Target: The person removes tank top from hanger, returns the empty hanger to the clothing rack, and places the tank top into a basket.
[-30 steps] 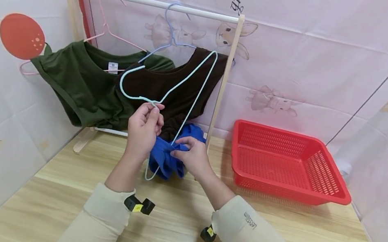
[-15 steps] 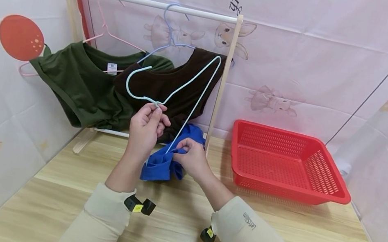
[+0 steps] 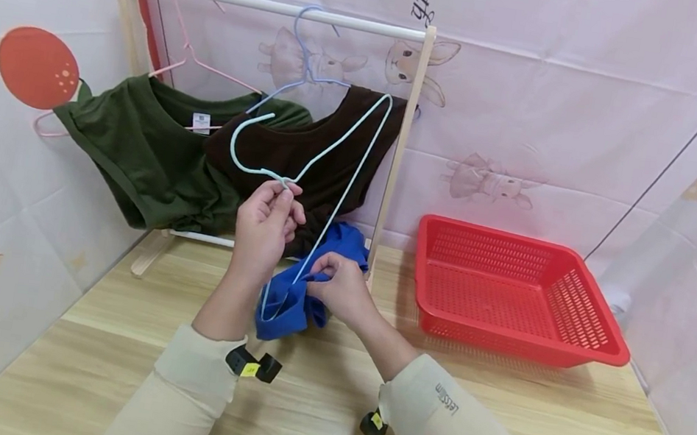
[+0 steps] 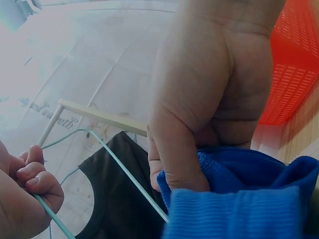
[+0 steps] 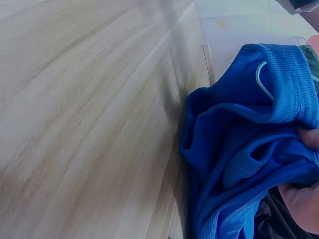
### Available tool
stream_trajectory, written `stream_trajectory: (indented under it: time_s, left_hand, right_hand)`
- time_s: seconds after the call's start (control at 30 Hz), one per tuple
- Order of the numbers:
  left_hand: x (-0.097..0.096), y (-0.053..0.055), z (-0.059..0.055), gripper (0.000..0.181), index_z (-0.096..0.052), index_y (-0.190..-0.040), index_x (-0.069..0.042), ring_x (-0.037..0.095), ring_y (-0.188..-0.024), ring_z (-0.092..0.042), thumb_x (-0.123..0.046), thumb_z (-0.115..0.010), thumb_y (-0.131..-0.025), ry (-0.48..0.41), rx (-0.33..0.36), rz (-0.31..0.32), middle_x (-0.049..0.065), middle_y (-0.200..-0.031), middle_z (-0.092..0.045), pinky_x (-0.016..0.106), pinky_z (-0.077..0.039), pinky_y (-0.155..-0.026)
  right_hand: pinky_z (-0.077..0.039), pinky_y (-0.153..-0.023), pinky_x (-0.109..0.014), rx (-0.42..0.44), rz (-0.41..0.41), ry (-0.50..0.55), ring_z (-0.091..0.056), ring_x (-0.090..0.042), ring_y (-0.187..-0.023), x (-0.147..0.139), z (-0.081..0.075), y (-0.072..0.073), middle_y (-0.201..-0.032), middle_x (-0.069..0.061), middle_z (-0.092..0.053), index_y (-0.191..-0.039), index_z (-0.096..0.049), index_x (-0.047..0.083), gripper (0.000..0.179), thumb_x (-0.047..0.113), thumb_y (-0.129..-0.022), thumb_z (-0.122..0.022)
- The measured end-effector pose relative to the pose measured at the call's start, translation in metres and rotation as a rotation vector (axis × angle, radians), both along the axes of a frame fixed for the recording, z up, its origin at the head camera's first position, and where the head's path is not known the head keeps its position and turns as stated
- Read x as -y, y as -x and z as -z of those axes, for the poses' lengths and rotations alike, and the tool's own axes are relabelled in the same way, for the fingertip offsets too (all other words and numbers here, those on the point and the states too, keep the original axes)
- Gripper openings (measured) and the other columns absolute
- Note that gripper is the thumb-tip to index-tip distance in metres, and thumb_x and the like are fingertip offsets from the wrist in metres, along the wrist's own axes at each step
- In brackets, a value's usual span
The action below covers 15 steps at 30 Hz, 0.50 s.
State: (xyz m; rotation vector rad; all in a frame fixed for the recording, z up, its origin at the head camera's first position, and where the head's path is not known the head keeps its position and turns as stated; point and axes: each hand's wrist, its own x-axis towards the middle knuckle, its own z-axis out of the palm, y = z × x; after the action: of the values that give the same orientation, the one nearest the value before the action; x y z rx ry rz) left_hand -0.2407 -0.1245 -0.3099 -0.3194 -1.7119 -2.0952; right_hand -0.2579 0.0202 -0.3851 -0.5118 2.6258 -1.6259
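Observation:
My left hand [image 3: 263, 224] pinches a mint-green clothes hanger [image 3: 338, 208] at the neck below its hook. The hanger is tilted, one shoulder end up at the right and the other end low, inside the opening of a blue garment [image 3: 281, 316]. My right hand [image 3: 341, 289] pinches the edge of that garment's fabric beside the hanger's bar. In the right wrist view, the ribbed edge of the blue garment [image 5: 294, 84] loops around the hanger's mint end [image 5: 261, 79]. The garment's lower part hangs bunched, partly hidden behind my right hand.
Behind my hands stands a clothes rack [image 3: 278, 7] with a white rail and wooden posts. A dark green top [image 3: 152, 138] on a pink hanger and a dark brown top [image 3: 305, 144] on a blue-violet hanger hang there. A red perforated basket [image 3: 511, 344] sits on the table at the right.
The hanger's lower end has gone into the blue garment's opening, and the fabric edge has come down and around it. Both hands keep their holds, with the left slightly farther right.

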Motion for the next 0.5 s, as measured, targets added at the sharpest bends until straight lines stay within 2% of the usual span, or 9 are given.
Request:
stream_trajectory:
  time_s: [0.13,0.2,0.37,0.5]
  left_hand:
    - [-0.0011,0.0017,-0.0013,0.017,-0.059,-0.105,-0.007,0.013,-0.053,-0.039,-0.019,-0.046,-0.105,-0.013,0.0,0.011,0.003,-0.07,-0.056,0.018,-0.034,-0.047]
    - [-0.0018,0.0027,-0.0019,0.017,-0.059,-0.105,-0.006,0.013,-0.052,-0.039,-0.018,-0.047,-0.105,-0.016,-0.004,0.018,0.003,-0.069,-0.056,0.018,-0.034,-0.047]
    - [-0.0034,0.0047,-0.0038,0.015,-0.059,-0.102,-0.009,0.013,-0.051,-0.038,-0.017,-0.047,-0.105,-0.015,-0.018,0.027,0.002,-0.068,-0.057,0.018,-0.033,-0.047]
    - [-0.0042,0.0056,-0.0051,0.015,-0.06,-0.103,-0.009,0.014,-0.051,-0.037,-0.018,-0.047,-0.105,-0.004,-0.025,0.024,0.003,-0.069,-0.057,0.019,-0.033,-0.046]
  right_hand:
    - [-0.039,-0.051,-0.025,0.006,-0.037,-0.009,-0.052,-0.01,-0.06,-0.0004,0.0004,-0.0014,-0.074,0.001,-0.065,-0.085,-0.062,0.01,0.018,0.005,-0.077,-0.078]
    - [-0.036,-0.048,-0.024,0.015,-0.055,-0.007,-0.049,-0.009,-0.054,-0.0007,0.0009,-0.0019,-0.071,0.001,-0.064,-0.085,-0.062,0.01,0.018,0.003,-0.076,-0.077]
    - [-0.036,-0.049,-0.023,0.022,-0.079,-0.011,-0.047,-0.008,-0.053,-0.0022,0.0034,-0.0022,-0.069,0.003,-0.062,-0.086,-0.062,0.009,0.019,0.0,-0.077,-0.076]
    - [-0.037,-0.052,-0.023,-0.002,-0.084,-0.041,-0.048,-0.008,-0.058,-0.0048,0.0066,-0.0009,-0.069,0.003,-0.061,-0.084,-0.061,0.008,0.019,-0.001,-0.076,-0.076]
